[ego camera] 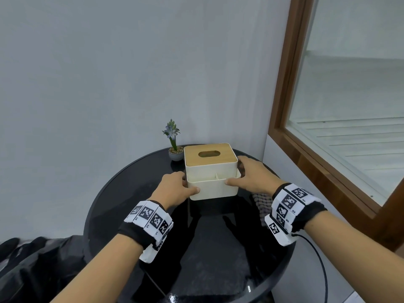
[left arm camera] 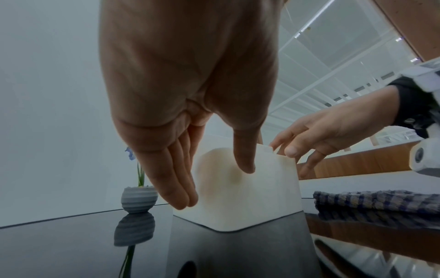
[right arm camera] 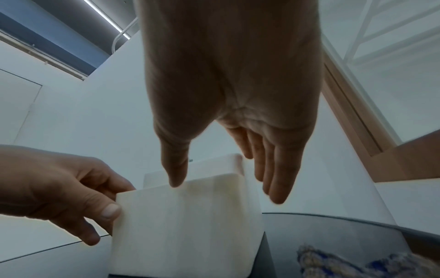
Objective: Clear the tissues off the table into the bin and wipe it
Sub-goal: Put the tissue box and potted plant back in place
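Observation:
A cream tissue box (ego camera: 211, 171) with a wooden slotted lid stands on the round black glass table (ego camera: 131, 193). My left hand (ego camera: 184, 184) grips its front left corner, thumb on the front face and fingers along the left side. My right hand (ego camera: 241, 173) grips the front right corner, thumb on the front rim and fingers down the right side. The left wrist view shows the box (left arm camera: 250, 197) resting on the glass. A checked cloth (ego camera: 262, 204) lies on the table under my right wrist. No loose tissue shows in any view.
A small potted plant (ego camera: 176, 153) stands just behind the box on its left. A black bag (ego camera: 32, 265) sits low at the left of the table. A wood-framed window (ego camera: 328, 171) runs close along the right, and a wall stands behind.

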A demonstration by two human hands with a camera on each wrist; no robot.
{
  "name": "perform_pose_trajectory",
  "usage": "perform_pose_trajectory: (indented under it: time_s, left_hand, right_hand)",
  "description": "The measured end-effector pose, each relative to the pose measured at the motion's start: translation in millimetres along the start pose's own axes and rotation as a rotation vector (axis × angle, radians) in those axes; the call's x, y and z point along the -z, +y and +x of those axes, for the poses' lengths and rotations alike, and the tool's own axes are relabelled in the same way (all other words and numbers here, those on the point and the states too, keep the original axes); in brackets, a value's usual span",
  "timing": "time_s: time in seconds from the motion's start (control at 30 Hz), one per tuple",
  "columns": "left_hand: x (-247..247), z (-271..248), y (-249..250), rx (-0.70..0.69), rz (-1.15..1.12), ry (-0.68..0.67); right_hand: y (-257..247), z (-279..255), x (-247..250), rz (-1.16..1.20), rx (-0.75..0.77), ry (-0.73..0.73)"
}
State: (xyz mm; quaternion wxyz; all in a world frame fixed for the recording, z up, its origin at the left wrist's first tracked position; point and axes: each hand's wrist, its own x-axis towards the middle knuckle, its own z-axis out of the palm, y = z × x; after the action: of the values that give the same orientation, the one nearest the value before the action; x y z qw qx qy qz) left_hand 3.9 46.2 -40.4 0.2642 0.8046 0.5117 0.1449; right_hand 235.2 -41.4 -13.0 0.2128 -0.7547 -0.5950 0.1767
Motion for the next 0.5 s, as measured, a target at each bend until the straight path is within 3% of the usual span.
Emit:
perform_pose_trajectory:
  time_s: [0.2, 0.5]
  left_hand:
    - [20.3, -0.1, -18.7, 0.03, -0.006, 0.032]
    - [45.2, 42.2, -46.1, 0.108, 0.027, 0.119]
  right_hand:
    - [-15.2, -10.2, 5.1, -0.093, 0.137, 0.114]
    - [-35.7, -3.7, -4.8, -0.238, 0.24, 0.032]
